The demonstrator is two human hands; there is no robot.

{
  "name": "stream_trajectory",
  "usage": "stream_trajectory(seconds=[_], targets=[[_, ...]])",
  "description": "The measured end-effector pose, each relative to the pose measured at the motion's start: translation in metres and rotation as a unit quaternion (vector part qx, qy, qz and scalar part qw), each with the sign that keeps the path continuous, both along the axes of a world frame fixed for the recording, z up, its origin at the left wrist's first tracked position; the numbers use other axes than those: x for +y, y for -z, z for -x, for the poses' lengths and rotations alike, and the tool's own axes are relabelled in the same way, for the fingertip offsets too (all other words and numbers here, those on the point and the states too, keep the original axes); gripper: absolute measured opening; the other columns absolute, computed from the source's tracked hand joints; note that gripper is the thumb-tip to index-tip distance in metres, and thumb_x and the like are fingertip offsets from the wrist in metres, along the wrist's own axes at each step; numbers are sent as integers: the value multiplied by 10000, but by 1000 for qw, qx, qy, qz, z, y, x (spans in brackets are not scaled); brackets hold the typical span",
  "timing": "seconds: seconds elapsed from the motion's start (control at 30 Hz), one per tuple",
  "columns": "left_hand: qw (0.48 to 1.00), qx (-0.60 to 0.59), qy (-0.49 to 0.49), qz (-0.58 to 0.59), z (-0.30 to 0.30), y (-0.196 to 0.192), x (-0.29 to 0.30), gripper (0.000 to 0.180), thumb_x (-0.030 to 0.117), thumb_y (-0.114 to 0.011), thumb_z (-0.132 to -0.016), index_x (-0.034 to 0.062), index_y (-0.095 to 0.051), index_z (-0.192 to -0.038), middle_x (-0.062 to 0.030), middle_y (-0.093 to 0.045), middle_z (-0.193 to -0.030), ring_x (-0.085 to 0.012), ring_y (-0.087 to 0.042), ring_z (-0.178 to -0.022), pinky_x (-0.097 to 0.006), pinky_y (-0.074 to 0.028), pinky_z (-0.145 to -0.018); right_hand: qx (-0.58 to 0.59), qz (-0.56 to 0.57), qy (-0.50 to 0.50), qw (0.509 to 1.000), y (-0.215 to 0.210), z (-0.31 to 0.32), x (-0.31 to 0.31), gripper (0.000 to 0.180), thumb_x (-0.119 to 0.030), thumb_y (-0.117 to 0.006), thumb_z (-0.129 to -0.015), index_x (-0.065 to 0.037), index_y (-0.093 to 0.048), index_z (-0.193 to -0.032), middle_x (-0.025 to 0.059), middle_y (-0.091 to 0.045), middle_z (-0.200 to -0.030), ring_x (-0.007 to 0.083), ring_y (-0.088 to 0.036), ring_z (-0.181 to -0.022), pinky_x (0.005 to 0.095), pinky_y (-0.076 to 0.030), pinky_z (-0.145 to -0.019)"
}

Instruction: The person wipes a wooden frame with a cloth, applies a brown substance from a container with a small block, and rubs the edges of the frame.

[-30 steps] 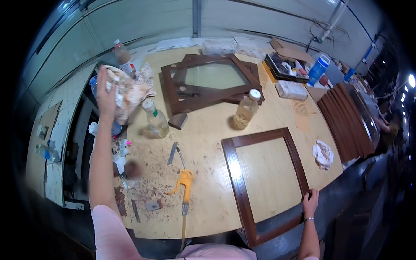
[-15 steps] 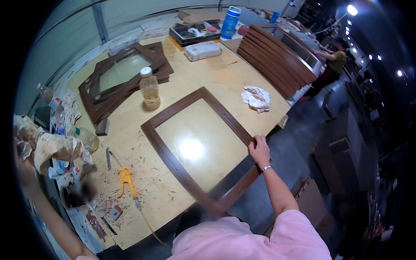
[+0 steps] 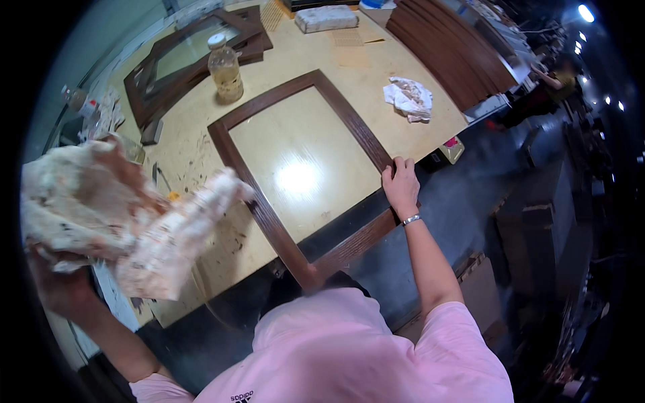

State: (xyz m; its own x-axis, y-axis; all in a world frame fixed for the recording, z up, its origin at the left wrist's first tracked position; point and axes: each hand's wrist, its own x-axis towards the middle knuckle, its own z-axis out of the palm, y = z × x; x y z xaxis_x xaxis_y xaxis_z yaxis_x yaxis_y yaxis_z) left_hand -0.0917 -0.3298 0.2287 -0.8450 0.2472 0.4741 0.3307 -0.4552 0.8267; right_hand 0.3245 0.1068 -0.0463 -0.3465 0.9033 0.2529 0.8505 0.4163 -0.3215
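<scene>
A brown wooden frame [image 3: 354, 122] lies on the pale tabletop, its near corner jutting past the edge toward my body. My right hand [image 3: 402, 185] grips its right rail, fingers curled over the wood. At the left, my left hand [image 3: 64, 289] is closed on a big crumpled rag [image 3: 101, 208] with reddish-brown stains. The rag is raised above the table, blurred by motion, and one loose end reaches the frame's left rail in the picture; whether it touches cannot be told. Some left fingers are hidden behind the cloth.
A capped bottle of yellowish liquid [image 3: 226, 72] stands beyond the frame. Other brown frames [image 3: 255, 33] lie stacked behind it. A stained white cloth [image 3: 408, 101] sits at the right, near a stack of brown panels [image 3: 447, 54]. Another person [image 3: 551, 84] works at the far right.
My left hand has brought the rag up and rightward from the table's left side, hiding most of the yellow air gun. My right hand stays on the frame. The view has shifted.
</scene>
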Motion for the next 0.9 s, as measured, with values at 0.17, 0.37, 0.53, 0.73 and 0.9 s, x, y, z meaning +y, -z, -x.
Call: stream_trajectory(seconds=[0.17, 0.37, 0.53, 0.73, 0.9], targets=[[980, 5, 57, 190, -116, 74, 89, 661, 130, -662, -884, -28, -409, -1473, -187, -485, -1460, -257, -518, -1310, -387, -416, -1096, -67, -83, -68, 992, 2, -6, 15, 302, -277, -646, -846, -46, -638, -1040, 132, -554, -974, 318, -550, -993, 455, -485, -816], [795, 281, 84, 531, -172, 210, 143, 668, 51, -684, -808, 78, -485, -1446, -119, -423, -1535, -304, -453, -1365, -384, -417, -1090, -6, -44, -176, 983, 16, 28, 64, 374, -331, -653, -857, -3, -625, -1034, 170, -558, -1008, 344, -548, -1013, 466, -480, -842], [791, 164, 17, 589, -196, 245, 141, 555, -45, -595, -832, 60, -537, -1374, -159, -570, -1373, -313, -563, -1252, -382, -470, -1024, -28, -3, -189, 982, 5, 47, 58, 406, -347, -634, -886, 31, -587, -1026, 192, -543, -1051, 359, -556, -1027, 468, -496, -851], [883, 132, 49, 447, -222, 201, 158, 430, -136, -510, -794, 37, -665, -1156, -149, -653, -1233, -292, -612, -1186, -362, -498, -991, -36, 13, -181, 983, 8, 48, 59, 424, -353, -619, -907, 37, -577, -1067, 189, -531, -1107, 339, -552, -1058, 449, -498, -889], [815, 264, 159, 490, -279, 193, 162, 462, -141, -565, -694, 6, -665, -1120, -166, -648, -1209, -341, -621, -1125, -377, -483, -972, -56, 18, -171, 983, 2, 50, 59, 416, -353, -612, -914, 35, -574, -1062, 182, -532, -1101, 337, -551, -1059, 442, -502, -883]])
